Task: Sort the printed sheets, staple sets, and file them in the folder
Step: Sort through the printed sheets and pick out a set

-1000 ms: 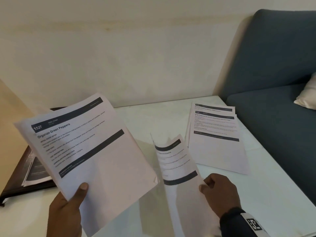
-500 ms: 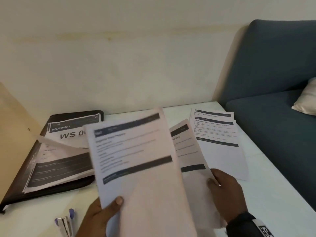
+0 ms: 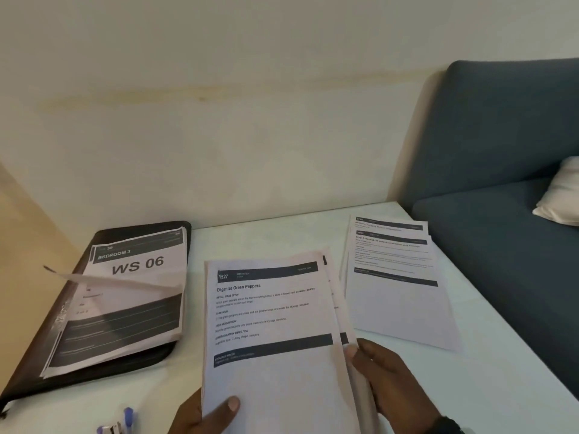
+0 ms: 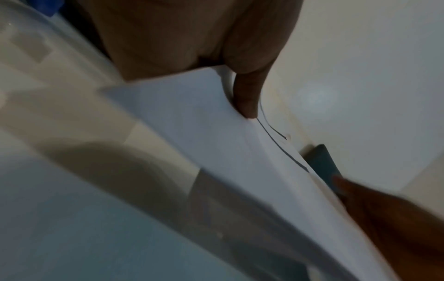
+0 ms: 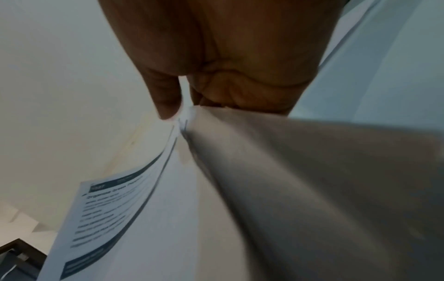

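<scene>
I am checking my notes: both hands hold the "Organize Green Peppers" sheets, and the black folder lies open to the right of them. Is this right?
Not quite. In the head view the black folder lies open to the left of the "Organize Green Peppers" sheets, not the right. The left hand and right hand do hold them.

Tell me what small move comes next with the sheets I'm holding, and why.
Probably square the held sheets against the table: their right edges are fanned unevenly. The left hand and right hand both grip them, and the stapler lies nearby for afterwards.
</scene>
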The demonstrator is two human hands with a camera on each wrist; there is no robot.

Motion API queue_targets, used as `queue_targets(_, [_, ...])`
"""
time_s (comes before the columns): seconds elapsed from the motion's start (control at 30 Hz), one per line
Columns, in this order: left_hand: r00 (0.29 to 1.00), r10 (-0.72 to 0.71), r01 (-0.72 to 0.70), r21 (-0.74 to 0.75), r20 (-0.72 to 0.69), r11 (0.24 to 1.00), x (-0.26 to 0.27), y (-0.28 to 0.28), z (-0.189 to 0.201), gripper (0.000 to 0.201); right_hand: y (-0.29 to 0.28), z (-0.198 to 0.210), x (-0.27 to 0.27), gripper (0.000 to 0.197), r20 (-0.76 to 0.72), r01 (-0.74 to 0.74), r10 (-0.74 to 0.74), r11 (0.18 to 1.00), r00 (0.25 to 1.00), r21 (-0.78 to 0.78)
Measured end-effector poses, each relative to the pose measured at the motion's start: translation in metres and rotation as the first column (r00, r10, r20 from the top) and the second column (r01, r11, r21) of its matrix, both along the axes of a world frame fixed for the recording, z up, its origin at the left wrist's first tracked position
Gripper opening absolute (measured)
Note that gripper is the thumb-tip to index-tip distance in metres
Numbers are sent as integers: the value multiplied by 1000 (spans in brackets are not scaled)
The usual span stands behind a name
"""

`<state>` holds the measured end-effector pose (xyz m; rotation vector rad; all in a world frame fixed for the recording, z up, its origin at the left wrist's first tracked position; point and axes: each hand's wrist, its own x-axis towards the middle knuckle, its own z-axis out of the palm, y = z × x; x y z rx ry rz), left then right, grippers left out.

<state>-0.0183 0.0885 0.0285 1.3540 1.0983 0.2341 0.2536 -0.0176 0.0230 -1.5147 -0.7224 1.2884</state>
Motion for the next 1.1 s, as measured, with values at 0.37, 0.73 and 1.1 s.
queue_targets(0.37, [837, 303, -528, 528, 456, 665, 27, -24, -2, 58, 2, 22, -25, 35, 321, 53, -178, 931, 930, 361])
queue_targets(0.73, [759, 380, -629, 445, 529, 637, 34, -37, 1, 42, 0, 46, -40, 43, 200, 112, -235, 866, 951, 487])
queue_targets(1.1, [816, 408, -553, 343, 410, 760, 49, -35, -17, 57, 3, 6, -34, 54, 313, -4, -89, 959, 945, 284])
